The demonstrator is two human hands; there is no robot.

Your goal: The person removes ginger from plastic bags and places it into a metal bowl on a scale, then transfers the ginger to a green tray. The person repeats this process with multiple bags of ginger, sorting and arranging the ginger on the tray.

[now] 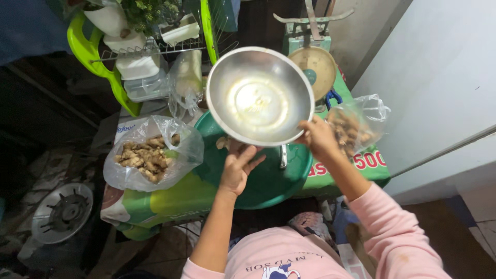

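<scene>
I hold a shiny steel bowl (260,96) tilted up, its empty inside facing me. My right hand (319,137) grips the bowl's lower right rim. My left hand (238,166) supports the bowl's underside near its lower edge, fingers spread against it. Below the bowl lies a round green tray (268,181) with a small piece of ginger (222,142) and a knife handle (283,156) on it. A clear plastic bag of ginger pieces (150,155) sits to the left of the tray. Another clear bag with ginger (356,126) sits to the right, behind my right hand.
A weighing scale with a round pan (314,62) stands behind the bowl. A lime-green dish rack (139,46) with white containers is at the back left. A printed green cloth (170,199) covers the table. A stove burner ring (62,212) lies on the floor at left.
</scene>
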